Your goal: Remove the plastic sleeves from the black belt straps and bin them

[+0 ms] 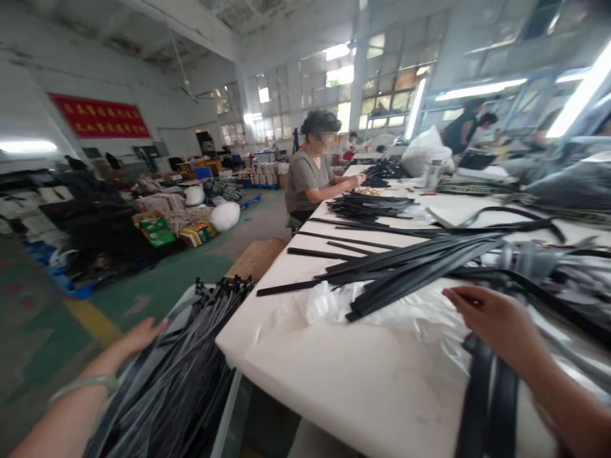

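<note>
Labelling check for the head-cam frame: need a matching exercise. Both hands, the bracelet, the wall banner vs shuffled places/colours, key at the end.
Column 1
1. left hand
2. right hand
3. bracelet
4. wall banner

Column 2
A. red with yellow characters
B. above the white table
C. pale green
D. at the heap of dark strips beside the table

Pairs: 1-D, 2-B, 3-C, 4-A
</note>
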A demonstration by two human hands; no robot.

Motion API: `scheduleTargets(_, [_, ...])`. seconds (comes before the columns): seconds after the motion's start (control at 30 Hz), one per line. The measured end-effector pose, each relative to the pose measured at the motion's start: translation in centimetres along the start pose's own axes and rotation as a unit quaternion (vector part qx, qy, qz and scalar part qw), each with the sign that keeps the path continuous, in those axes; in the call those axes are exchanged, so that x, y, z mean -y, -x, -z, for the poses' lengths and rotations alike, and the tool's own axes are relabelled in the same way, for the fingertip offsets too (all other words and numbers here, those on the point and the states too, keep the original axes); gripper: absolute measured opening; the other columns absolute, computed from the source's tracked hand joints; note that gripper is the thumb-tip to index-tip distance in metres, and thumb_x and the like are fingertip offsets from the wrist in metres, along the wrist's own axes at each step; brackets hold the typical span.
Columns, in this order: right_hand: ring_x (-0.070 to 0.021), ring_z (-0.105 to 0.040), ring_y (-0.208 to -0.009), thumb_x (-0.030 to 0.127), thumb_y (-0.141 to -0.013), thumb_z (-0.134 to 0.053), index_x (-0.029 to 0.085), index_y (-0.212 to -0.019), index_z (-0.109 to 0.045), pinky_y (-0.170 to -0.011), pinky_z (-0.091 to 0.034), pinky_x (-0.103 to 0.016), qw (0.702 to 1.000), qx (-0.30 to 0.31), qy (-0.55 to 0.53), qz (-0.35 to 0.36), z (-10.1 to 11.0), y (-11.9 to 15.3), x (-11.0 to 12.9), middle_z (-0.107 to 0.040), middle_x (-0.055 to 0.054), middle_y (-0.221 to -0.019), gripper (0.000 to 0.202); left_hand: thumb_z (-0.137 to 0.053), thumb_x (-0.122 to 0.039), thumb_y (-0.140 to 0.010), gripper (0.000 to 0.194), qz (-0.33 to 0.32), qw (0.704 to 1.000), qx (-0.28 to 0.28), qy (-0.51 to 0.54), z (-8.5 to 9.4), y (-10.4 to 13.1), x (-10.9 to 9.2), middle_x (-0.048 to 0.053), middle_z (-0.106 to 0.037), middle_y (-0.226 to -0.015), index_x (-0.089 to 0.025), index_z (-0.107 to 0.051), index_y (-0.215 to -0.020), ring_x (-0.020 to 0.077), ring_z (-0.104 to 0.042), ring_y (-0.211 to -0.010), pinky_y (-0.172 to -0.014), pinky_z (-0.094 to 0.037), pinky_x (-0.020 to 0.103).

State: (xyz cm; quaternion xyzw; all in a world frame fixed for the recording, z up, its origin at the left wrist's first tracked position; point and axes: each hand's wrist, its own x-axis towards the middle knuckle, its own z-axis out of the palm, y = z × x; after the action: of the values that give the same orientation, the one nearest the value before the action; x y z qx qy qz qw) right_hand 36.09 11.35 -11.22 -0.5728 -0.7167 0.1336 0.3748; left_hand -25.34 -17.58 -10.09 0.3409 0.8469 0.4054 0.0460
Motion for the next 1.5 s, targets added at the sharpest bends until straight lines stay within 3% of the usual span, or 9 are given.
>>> scheduleTargets(0.17, [-0.0256, -0.063, -0.073, 0.038, -0.079, -0.053, 0.017, -0.091, -0.071, -0.065, -0.044, -0.035, 0.989, -0.012, 0.145, 0.024, 2.1, -2.1, -2.6, -0.069, -0.010, -0.080, 0.030, -0.059, -0.048, -0.069, 0.044, -0.083, 0.992, 0.014, -0.093, -6.2, -2.1, -7.9, 0.018, -0.061, -0.108, -0.016, -0.052, -0.098, 0.0409, -0.053, -0.112, -0.097, -0.037, 0.052])
scheduleTargets(0.23, [-0.0256, -0.063, -0.082, 0.034, -0.077, -0.059, 0.014, -0.097, -0.071, -0.073, -0.045, -0.033, 0.987, 0.048, 0.149, 0.046, 2.8, -2.2, -3.1, -0.069, -0.012, -0.090, 0.031, -0.052, -0.045, -0.079, 0.057, -0.225, 0.963, 0.054, -0.137, -9.1, -0.1, -14.0, 0.020, -0.051, -0.130, -0.013, -0.043, -0.125, 0.0343, -0.053, -0.114, -0.101, -0.037, 0.045])
scheduleTargets(0.37, [-0.0245, -0.064, -0.089, 0.026, -0.062, -0.076, 0.016, -0.100, -0.072, -0.078, -0.046, -0.028, 0.979, 0.124, 0.147, 0.069, 3.1, -1.7, -3.2, -0.069, -0.011, -0.098, 0.040, -0.046, -0.034, -0.085, 0.045, -0.455, 0.875, 0.128, -0.105, -14.8, 7.8, -26.8, 0.012, -0.047, -0.138, -0.017, -0.048, -0.127, 0.0283, -0.041, -0.128, -0.110, -0.028, 0.042])
scheduleTargets(0.5, [-0.0210, -0.064, -0.075, 0.018, -0.069, -0.069, 0.016, -0.075, -0.074, -0.070, -0.045, -0.026, 0.980, 0.128, 0.135, 0.075, 2.9, -1.7, -2.3, -0.070, -0.008, -0.077, 0.008, -0.054, -0.028, -0.085, 0.044, -0.501, 0.826, 0.255, -0.040, -21.4, 14.5, -35.2, 0.013, -0.047, -0.138, -0.016, -0.050, -0.128, 0.0274, -0.043, -0.126, -0.107, -0.031, 0.039])
scheduleTargets(0.67, [-0.0191, -0.062, -0.081, 0.021, -0.081, -0.060, 0.018, -0.077, -0.072, -0.075, -0.044, -0.026, 0.984, 0.091, 0.091, 0.120, 3.4, -1.9, 0.3, -0.070, -0.007, -0.085, 0.013, -0.065, -0.038, -0.078, 0.037, -0.464, 0.803, 0.374, 0.019, -29.6, 17.0, -40.1, 0.015, -0.065, -0.109, -0.014, -0.065, -0.105, 0.0280, -0.059, -0.105, -0.090, -0.043, 0.034])
scheduleTargets(0.83, [-0.0186, -0.061, -0.072, 0.028, -0.086, -0.055, 0.019, -0.075, -0.067, -0.065, -0.040, -0.025, 0.989, 0.054, 0.072, 0.114, 4.3, -1.4, 1.9, -0.068, -0.005, -0.075, 0.018, -0.047, -0.025, -0.085, 0.026, -0.427, 0.836, 0.344, 0.031, -30.7, 15.6, -40.7, 0.008, -0.067, -0.069, -0.015, -0.065, -0.070, 0.0199, -0.064, -0.071, -0.069, -0.044, 0.028])
scheduleTargets(1.2, [-0.0144, -0.058, -0.060, 0.017, -0.083, -0.053, 0.020, -0.079, -0.071, -0.059, -0.039, -0.023, 0.988, 0.110, -0.017, 0.102, 4.3, -1.0, 2.8, -0.066, -0.002, -0.067, 0.019, -0.040, -0.035, -0.087, 0.025, -0.250, 0.936, 0.241, 0.060, -21.2, 13.3, -31.9, -0.002, -0.054, -0.056, -0.019, -0.055, -0.076, 0.0160, -0.057, -0.050, -0.055, -0.045, 0.027])
scheduleTargets(1.33, [-0.0133, -0.057, -0.052, 0.020, -0.077, -0.064, 0.019, -0.068, -0.072, -0.052, -0.040, -0.021, 0.959, 0.233, -0.080, 0.137, 3.4, 0.2, 3.7, -0.063, 0.001, -0.057, 0.012, -0.054, -0.036, -0.082, 0.020, -0.096, 0.951, 0.161, 0.247, -17.9, 12.9, -28.9, 0.003, -0.064, -0.086, -0.017, -0.061, -0.080, 0.0185, -0.062, -0.081, -0.067, -0.052, 0.026])
scheduleTargets(1.5, [-0.0115, -0.058, -0.059, 0.028, -0.078, -0.067, 0.018, -0.085, -0.074, -0.055, -0.043, -0.018, 0.831, 0.478, -0.203, 0.200, 1.4, 3.6, 6.6, -0.067, 0.001, -0.068, 0.014, -0.060, -0.022, -0.076, 0.009, -0.011, 0.914, 0.012, 0.405, -13.3, 9.9, -28.0, 0.001, -0.065, -0.099, -0.018, -0.059, -0.084, 0.0143, -0.059, -0.079, -0.071, -0.055, 0.027])
